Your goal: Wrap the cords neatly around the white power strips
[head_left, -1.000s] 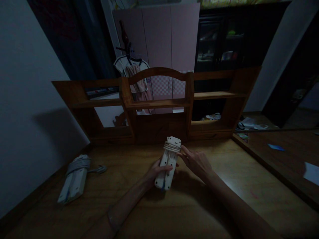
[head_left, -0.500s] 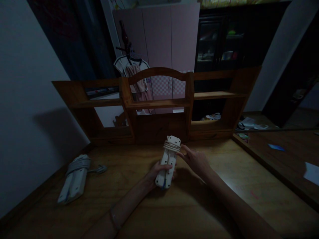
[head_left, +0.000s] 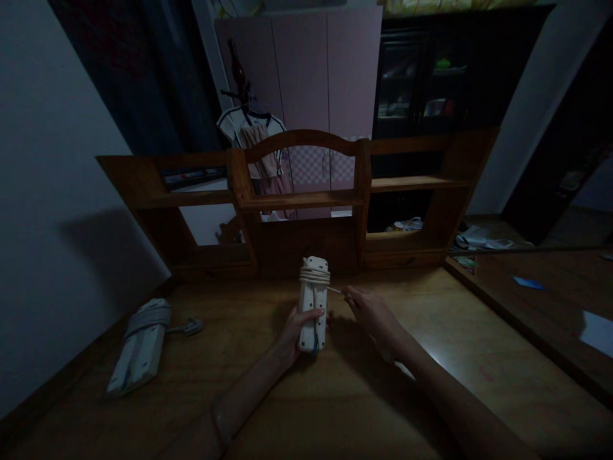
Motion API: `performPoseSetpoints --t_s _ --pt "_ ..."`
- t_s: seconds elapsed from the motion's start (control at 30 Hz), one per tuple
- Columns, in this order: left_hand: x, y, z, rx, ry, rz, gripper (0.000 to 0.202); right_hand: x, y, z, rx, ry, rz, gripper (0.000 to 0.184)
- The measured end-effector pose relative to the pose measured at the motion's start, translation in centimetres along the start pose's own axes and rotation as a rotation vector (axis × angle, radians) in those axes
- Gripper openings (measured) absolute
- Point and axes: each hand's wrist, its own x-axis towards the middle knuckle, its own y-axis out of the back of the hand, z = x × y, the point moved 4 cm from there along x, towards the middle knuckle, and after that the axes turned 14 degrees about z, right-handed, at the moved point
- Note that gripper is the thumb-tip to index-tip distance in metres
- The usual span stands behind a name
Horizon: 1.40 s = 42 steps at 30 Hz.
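A white power strip (head_left: pixel 309 332) is held nearly upright over the desk, its back with dark screw holes facing me. My left hand (head_left: pixel 294 329) is closed around its lower half, thumb across the back. Several turns of white cord (head_left: pixel 315 276) wrap its upper part. From these turns a short stretch of cord runs right to my right hand (head_left: pixel 371 310), whose fingers pinch it. Where the plug end lies I cannot tell. Another white power strip (head_left: pixel 138 351), wound with its cord, lies on the desk at the left, its plug (head_left: pixel 192 326) beside it.
A wooden shelf unit (head_left: pixel 301 203) stands along the back of the wooden desk (head_left: pixel 230 390). A wall (head_left: pixel 52 275) borders the left side. At the right is a brown surface (head_left: pixel 546 313) with a blue card (head_left: pixel 527 282) and white paper (head_left: pixel 596 331).
The held power strip has moved left and turned more upright. My right hand has drawn away from it, and a taut piece of cord now shows between them.
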Motion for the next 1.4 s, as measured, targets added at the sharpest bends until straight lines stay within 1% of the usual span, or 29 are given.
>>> performPoseSetpoints --t_s 0.17,0.33,0.47,0.57,0.63,0.7,0.8,0.87,0.93,1.03,1.13,1.2,1.23,1.33,1.4 --pt "-0.3 0.2 0.7 0.048 -0.106 0.062 0.048 0.1 0.1 0.2 0.072 -0.045 0.03 0.024" --pt "-0.8 -0.1 1.9 0.144 -0.328 0.07 0.048 0.3 0.1 0.6 0.088 -0.038 0.105 0.026" --pt "-0.8 0.0 2.4 0.214 -0.453 0.109 0.044 0.2 -0.2 0.9 0.105 -0.017 0.143 0.024" --pt "-0.7 0.2 2.5 0.206 -0.463 0.157 0.045 0.0 -0.3 1.1 0.078 -0.015 0.202 0.019" --pt "-0.6 0.3 2.4 0.19 -0.453 0.168 0.046 -0.1 -0.2 1.0 0.04 -0.011 0.232 0.015" --pt "-0.6 0.4 2.3 0.191 -0.475 0.168 0.048 -0.1 0.0 0.7 0.005 -0.01 0.234 0.013" --pt "-0.4 0.4 2.3 0.214 -0.51 0.161 0.05 -0.1 0.3 0.2 -0.011 0.004 0.201 0.011" --pt "-0.2 0.5 2.1 0.208 -0.496 0.168 0.05 -0.1 0.3 -0.1 -0.021 0.01 0.18 0.012" --pt "0.0 0.6 2.0 0.187 -0.486 0.181 0.051 -0.1 0.2 -0.1 -0.037 0.007 0.151 0.013" --pt "0.1 0.5 2.0 0.183 -0.513 0.185 0.047 -0.1 -0.2 -0.1 -0.056 0.017 0.093 0.015" --pt "0.1 0.5 1.9 0.206 -0.512 0.187 0.045 -0.2 -0.2 -0.3 -0.094 0.04 0.055 0.025" --pt "0.1 0.6 1.9 0.212 -0.508 0.202 0.046 -0.3 -0.2 -0.8 -0.065 0.088 0.012 0.034" --pt "0.2 0.7 1.9 0.214 -0.511 0.213 0.045 -0.4 -0.1 -1.1 -0.028 0.12 -0.018 0.035" --pt "0.6 1.1 1.5 0.225 -0.481 0.249 0.043 -0.7 -0.2 -2.0 0.069 0.215 -0.113 0.028" --pt "0.9 1.3 0.9 0.228 -0.427 0.262 0.044 -0.9 -0.2 -2.3 0.069 0.244 -0.145 0.021"
